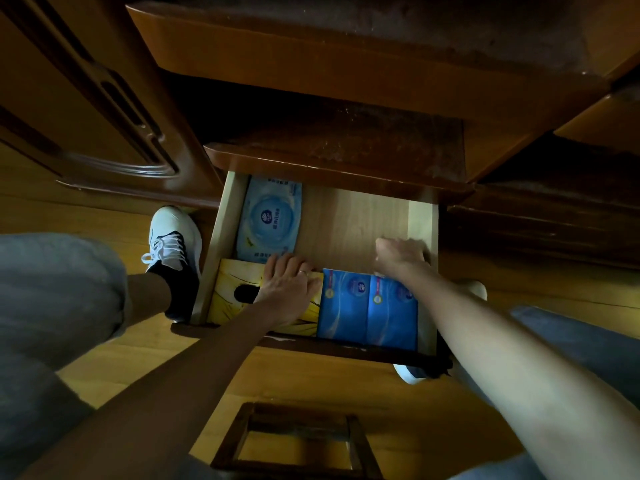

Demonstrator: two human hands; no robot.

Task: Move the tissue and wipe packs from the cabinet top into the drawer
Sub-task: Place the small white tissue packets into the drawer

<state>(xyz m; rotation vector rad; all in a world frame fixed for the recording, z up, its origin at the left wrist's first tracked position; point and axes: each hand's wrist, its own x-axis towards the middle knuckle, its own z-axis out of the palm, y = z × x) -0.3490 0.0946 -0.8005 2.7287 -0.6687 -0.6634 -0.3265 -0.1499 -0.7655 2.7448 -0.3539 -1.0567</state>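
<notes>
The drawer [424, 220] of the wooden cabinet stands pulled out below me. Inside it, a light-blue wipe pack [270, 220] lies at the back left, a yellow tissue box [232, 296] at the front left, and a blue tissue pack [367, 310] at the front right. My left hand [289, 285] lies flat on the yellow box, fingers spread over its far edge. My right hand [398, 256] hovers blurred over the drawer's right side, just beyond the blue pack, fingers curled; I see nothing in it. The cabinet top [346, 26] shows no packs.
A lower shelf of the cabinet [346, 147] overhangs the drawer's back. My feet in white shoes [173, 237] stand at either side of the drawer on the wooden floor. A small dark wooden stool [298, 441] sits close in front of me. A carved wardrobe door [104, 109] is at left.
</notes>
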